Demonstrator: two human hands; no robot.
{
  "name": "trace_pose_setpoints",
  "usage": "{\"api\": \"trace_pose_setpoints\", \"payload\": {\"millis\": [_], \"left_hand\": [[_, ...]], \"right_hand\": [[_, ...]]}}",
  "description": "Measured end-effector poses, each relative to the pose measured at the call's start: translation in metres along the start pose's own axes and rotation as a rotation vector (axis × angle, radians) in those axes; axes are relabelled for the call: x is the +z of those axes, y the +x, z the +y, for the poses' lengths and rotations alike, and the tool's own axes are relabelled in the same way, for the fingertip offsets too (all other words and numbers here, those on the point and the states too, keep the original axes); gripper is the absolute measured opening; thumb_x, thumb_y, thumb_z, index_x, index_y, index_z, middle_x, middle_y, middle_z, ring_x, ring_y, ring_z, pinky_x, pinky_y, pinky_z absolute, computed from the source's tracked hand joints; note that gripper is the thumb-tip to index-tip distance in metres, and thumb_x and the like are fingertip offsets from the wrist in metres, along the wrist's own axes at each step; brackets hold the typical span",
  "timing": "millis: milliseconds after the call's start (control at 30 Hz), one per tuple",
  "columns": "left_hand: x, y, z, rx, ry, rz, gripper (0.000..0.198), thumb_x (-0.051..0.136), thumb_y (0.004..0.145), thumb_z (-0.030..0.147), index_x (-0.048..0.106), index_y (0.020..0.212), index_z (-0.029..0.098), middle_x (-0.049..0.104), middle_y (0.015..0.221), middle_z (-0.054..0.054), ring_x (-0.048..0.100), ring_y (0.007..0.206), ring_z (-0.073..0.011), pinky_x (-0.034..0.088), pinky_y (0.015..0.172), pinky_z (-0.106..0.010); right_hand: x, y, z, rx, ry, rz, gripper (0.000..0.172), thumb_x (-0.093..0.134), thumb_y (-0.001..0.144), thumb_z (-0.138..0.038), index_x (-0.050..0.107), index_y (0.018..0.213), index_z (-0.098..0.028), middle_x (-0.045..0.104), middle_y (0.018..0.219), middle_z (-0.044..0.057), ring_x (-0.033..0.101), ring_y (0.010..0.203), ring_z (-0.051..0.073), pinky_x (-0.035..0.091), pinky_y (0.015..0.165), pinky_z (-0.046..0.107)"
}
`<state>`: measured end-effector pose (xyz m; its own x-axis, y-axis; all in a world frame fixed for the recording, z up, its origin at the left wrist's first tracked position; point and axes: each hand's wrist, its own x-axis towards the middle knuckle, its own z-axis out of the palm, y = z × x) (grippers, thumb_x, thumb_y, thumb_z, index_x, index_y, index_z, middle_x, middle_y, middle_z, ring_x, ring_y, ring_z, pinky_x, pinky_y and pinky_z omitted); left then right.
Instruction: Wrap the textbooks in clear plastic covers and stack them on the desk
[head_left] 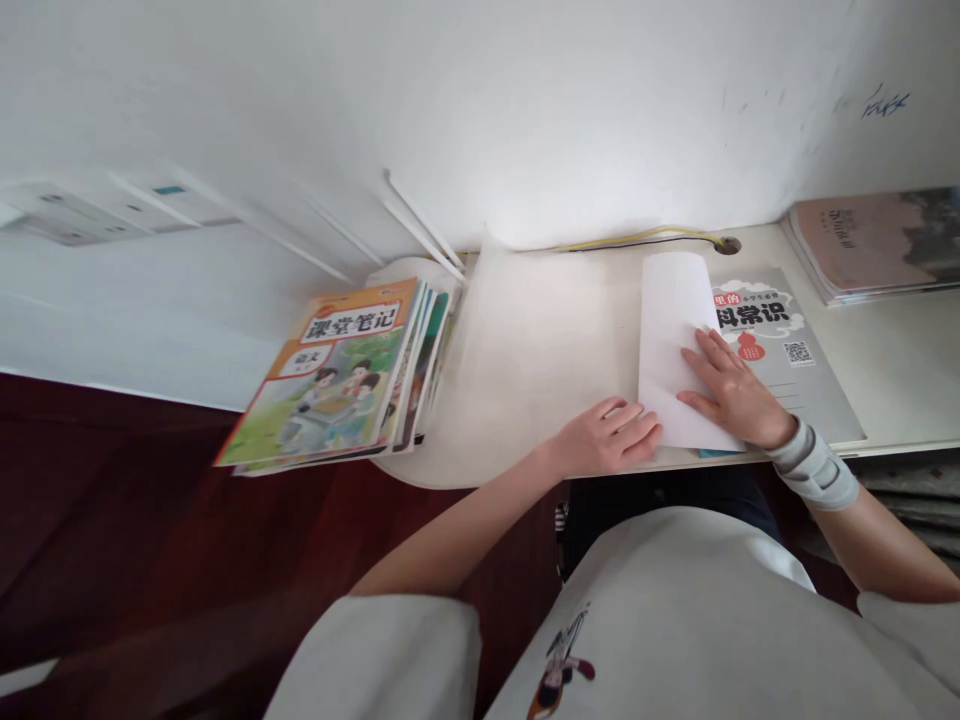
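Observation:
A sheet of white paper [671, 310] lies folded over the left part of a grey booklet [814, 400] on the desk. At the paper's near left corner is my left hand [611, 437], its fingers curled and closed on the edge. My right hand [727, 390] rests flat on the paper with fingers stretched out, partly over the booklet's printed cover; a grey band [817, 468] wraps that wrist. A bit of something blue [724, 453] shows under the paper at the desk's front edge.
A stack of books with a colourful cover [330, 375] stands at the desk's left end. More books [862, 245] lie at the back right. A yellow cable [637, 237] runs along the wall into a hole [727, 246] in the white desk [540, 340].

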<state>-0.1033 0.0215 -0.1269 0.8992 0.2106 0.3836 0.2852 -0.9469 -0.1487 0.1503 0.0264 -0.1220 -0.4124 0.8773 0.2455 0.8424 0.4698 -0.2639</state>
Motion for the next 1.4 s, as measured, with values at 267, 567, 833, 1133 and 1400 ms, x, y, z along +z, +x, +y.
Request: {"api": "trace_pose_setpoints", "payload": {"millis": [267,567,833,1133,1400], "left_hand": [[0.000,-0.002,0.000,-0.083,-0.113,0.072,0.023,0.046,0.089,0.014,0.064,0.100,0.022,0.070,0.099,-0.006,0.066,0.095,-0.0180,0.057,0.076,-0.031],[-0.012,-0.004,-0.008,-0.061,-0.029,0.012,0.020,0.045,0.089,0.014,0.063,0.092,0.021,0.069,0.091,-0.004,0.066,0.083,-0.0139,0.055,0.069,-0.026],[-0.010,-0.001,-0.029,-0.168,0.078,-0.039,0.023,0.039,0.090,0.016,0.061,0.092,0.020,0.066,0.090,-0.004,0.062,0.086,-0.0142,0.051,0.068,-0.025],[0.005,0.044,-0.116,-0.331,-0.028,-0.447,0.027,0.043,0.081,0.007,0.067,0.087,0.019,0.055,0.121,-0.008,0.042,0.120,-0.0249,0.038,0.092,-0.038],[0.007,0.056,-0.125,-0.191,-0.062,-0.547,0.023,0.047,0.077,0.006,0.061,0.063,0.018,0.064,0.097,-0.006,0.052,0.101,-0.0208,0.036,0.083,-0.033]], "right_hand": [[-0.016,-0.019,-0.038,-0.191,-0.146,0.007,0.058,0.047,0.088,-0.046,0.040,0.137,-0.017,0.033,0.147,0.016,0.021,0.138,0.033,0.018,0.107,0.062],[-0.004,-0.034,-0.046,-0.224,-0.281,-0.011,0.040,0.035,0.091,-0.009,0.055,0.124,-0.018,0.053,0.133,0.008,0.041,0.128,0.027,0.028,0.108,0.053],[0.000,-0.037,-0.048,-0.228,-0.265,0.005,0.038,0.039,0.089,-0.007,0.057,0.121,-0.018,0.056,0.130,0.010,0.043,0.127,0.025,0.027,0.108,0.054],[0.015,-0.035,-0.050,-0.258,-0.300,0.001,0.031,0.045,0.090,-0.017,0.058,0.118,-0.016,0.056,0.129,0.011,0.044,0.125,0.028,0.028,0.108,0.054],[0.019,-0.034,-0.052,-0.249,-0.304,0.012,0.032,0.045,0.092,-0.027,0.059,0.118,-0.017,0.057,0.128,0.012,0.046,0.124,0.028,0.030,0.106,0.054]]}}
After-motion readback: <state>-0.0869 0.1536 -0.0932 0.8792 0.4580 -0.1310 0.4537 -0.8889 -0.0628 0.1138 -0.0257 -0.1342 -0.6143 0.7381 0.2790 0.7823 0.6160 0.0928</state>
